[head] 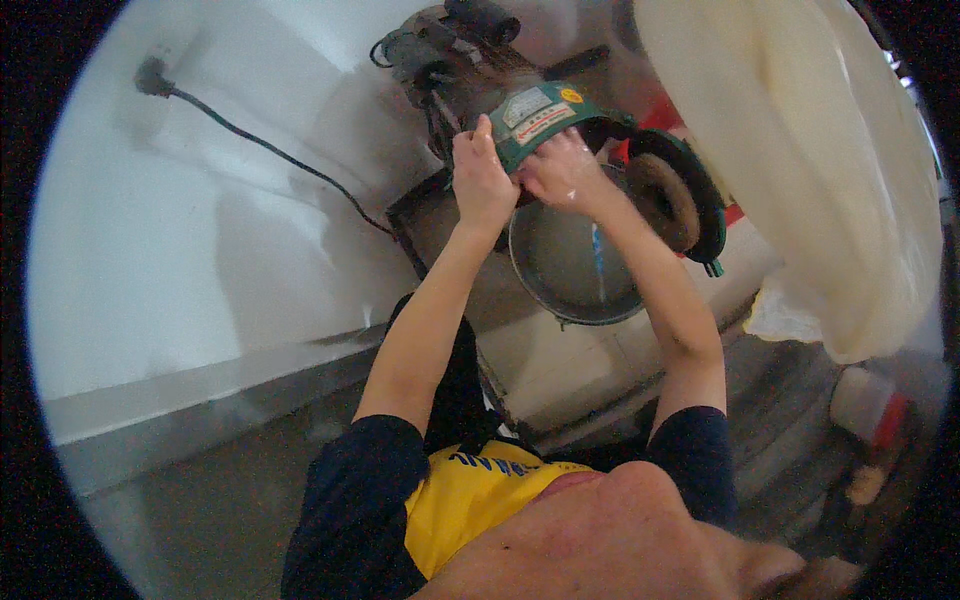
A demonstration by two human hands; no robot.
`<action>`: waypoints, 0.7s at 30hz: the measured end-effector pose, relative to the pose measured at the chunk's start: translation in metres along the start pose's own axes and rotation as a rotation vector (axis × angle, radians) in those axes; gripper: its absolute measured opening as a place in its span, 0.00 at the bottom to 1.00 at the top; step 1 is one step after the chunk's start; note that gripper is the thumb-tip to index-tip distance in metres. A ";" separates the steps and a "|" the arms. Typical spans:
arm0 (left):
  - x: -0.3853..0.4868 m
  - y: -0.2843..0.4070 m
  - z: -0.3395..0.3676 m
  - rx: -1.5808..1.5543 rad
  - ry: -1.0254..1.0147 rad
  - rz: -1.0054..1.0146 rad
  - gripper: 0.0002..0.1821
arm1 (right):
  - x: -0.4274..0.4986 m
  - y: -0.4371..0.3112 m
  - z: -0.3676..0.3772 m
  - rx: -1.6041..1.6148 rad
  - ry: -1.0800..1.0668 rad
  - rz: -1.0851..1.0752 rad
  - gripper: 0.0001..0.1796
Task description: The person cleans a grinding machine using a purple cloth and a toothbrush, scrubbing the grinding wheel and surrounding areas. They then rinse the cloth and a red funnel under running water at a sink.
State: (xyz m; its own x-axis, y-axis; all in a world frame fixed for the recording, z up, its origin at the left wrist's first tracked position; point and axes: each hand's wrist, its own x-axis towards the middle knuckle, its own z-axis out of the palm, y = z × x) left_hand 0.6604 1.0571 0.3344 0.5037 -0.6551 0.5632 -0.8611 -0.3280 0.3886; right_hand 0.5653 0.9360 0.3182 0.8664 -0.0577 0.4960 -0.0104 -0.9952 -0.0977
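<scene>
My left hand [484,180] grips the lower left edge of a green machine housing [544,112], thumb up against its outer face. The housing is curved and carries labels with writing and an arrow. My right hand [566,169] reaches into its open mouth from below. Its fingertips are partly hidden there, so whether they hold anything cannot be seen. Swung out to the right is a round green cover [712,202] with a brown grinding wheel [664,202] inside it. Beneath my hands sits a round metal bucket [555,277], partly covered by my right forearm.
An electric motor [431,52] stands behind the housing. A black power cable [277,154] runs from a wall plug [153,77] towards the machine's stand. On the right hangs a large cream-coloured sheet or bag [795,150]. A white and red container [866,405] lies lower right.
</scene>
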 end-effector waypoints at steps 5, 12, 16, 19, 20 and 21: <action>0.002 0.001 -0.004 -0.006 -0.036 -0.013 0.38 | 0.008 0.005 -0.004 0.068 0.093 0.046 0.16; 0.004 -0.002 -0.005 -0.038 -0.114 -0.044 0.41 | -0.002 0.020 0.030 0.108 0.261 0.262 0.15; 0.006 0.000 -0.010 0.023 -0.162 -0.076 0.42 | -0.001 0.021 0.035 0.175 0.425 0.286 0.13; 0.005 0.002 -0.015 0.043 -0.190 -0.114 0.44 | -0.013 0.028 0.060 0.357 0.454 0.476 0.13; 0.003 0.001 -0.015 0.048 -0.180 -0.110 0.44 | -0.016 0.026 0.064 0.398 0.470 0.582 0.14; 0.007 0.006 -0.011 0.030 -0.169 -0.085 0.44 | -0.042 0.059 0.086 0.478 0.321 0.760 0.21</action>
State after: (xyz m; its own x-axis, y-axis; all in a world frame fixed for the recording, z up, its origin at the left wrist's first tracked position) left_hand 0.6591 1.0578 0.3484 0.5577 -0.7287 0.3975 -0.8190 -0.4054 0.4060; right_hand 0.5711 0.8864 0.2168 0.5331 -0.7652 0.3609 -0.2472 -0.5488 -0.7986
